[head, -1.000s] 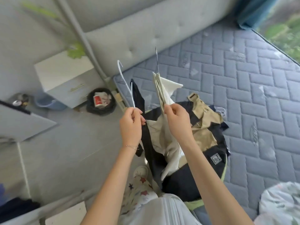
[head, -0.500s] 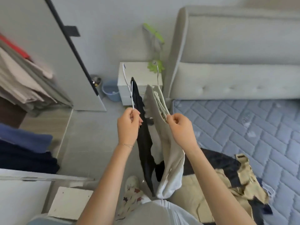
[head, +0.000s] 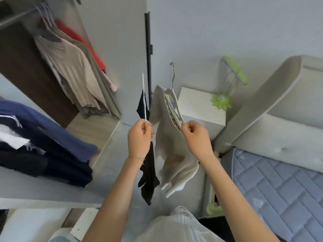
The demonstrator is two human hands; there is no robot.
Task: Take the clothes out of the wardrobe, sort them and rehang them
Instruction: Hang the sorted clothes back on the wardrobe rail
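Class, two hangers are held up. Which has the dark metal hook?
The hanger in the right hand, carrying the cream garment; the left hand's white hanger has none.

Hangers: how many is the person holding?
2. A white hanger with a black garment in the left hand; a cream hanger with a cream top in the right hand. Others on the wardrobe rail are too blurred to count.

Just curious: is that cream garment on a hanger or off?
On: the cream knit garment hangs from a white metal-hooked hanger pinched by the right hand.
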